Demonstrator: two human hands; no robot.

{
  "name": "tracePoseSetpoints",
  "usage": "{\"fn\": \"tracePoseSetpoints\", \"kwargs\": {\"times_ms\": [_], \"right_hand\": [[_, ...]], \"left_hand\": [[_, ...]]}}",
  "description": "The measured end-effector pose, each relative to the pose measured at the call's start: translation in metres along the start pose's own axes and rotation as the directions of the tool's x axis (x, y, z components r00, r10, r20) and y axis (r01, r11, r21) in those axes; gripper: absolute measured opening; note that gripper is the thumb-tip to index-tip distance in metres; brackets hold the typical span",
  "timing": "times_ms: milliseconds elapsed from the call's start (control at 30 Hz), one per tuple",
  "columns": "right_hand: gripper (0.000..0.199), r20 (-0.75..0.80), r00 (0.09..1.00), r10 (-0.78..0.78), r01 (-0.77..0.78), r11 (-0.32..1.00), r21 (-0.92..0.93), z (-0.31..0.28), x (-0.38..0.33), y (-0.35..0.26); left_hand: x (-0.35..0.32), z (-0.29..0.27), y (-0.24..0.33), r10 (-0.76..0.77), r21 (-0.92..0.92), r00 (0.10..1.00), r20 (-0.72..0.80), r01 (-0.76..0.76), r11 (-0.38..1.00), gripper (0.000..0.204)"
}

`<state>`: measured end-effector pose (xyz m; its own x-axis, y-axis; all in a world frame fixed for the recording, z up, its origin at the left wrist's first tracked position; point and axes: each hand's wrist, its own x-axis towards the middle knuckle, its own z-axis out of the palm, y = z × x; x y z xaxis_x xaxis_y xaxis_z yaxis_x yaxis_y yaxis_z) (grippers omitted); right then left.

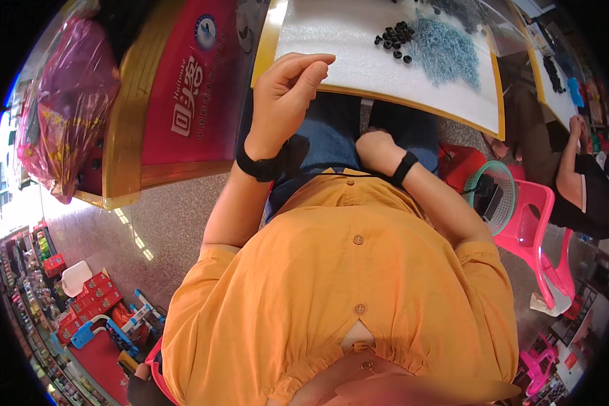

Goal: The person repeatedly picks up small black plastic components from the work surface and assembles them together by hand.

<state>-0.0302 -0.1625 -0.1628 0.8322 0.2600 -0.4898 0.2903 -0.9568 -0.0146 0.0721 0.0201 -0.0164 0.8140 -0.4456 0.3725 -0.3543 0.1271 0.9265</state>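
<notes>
My left hand (284, 101) is raised at the near left corner of a white-topped table (345, 47) with a yellow edge. Its fingers are curled, thumb close against the index finger; whether anything small is between them cannot be made out. My right hand (380, 150) rests low on my lap over dark blue trousers, and its fingers are hidden. Black wristbands circle both wrists. On the table lie a cluster of small black round parts (394, 37) and, beside it, a heap of small clear bluish pieces (446, 51).
A pink-red panelled counter (189, 88) stands at left, with a purple plastic-wrapped bundle (78, 95) on it. At right are a pink plastic chair (531, 216) and a green basket (501, 196). Another person (582, 176) sits at a second table (545, 84) on the far right.
</notes>
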Motion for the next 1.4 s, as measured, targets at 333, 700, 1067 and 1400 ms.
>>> {"fn": "tracePoseSetpoints", "kwargs": {"times_ms": [333,700,1067,1400], "right_hand": [[0.016,-0.301,0.953,0.025,0.11,0.899,0.423,-0.028,-0.073,-0.017],[0.016,-0.427,0.904,0.002,0.187,0.896,0.402,-0.033,-0.079,-0.023],[0.016,-0.428,0.904,0.01,0.202,0.872,0.446,-0.027,-0.076,-0.017],[0.018,-0.277,0.96,0.031,0.126,0.837,0.533,-0.039,-0.067,-0.009]], "left_hand": [[-0.002,0.008,-0.009,-0.148,-0.051,0.989,0.022,0.149,0.988,0.02],[-0.004,0.023,-0.01,-0.209,0.02,0.977,0.039,0.208,0.978,0.021],[-0.019,0.037,-0.019,-0.336,0.015,0.934,0.118,0.337,0.941,0.02],[-0.023,0.038,-0.041,-0.434,-0.018,0.872,0.224,0.449,0.893,0.021]]}}
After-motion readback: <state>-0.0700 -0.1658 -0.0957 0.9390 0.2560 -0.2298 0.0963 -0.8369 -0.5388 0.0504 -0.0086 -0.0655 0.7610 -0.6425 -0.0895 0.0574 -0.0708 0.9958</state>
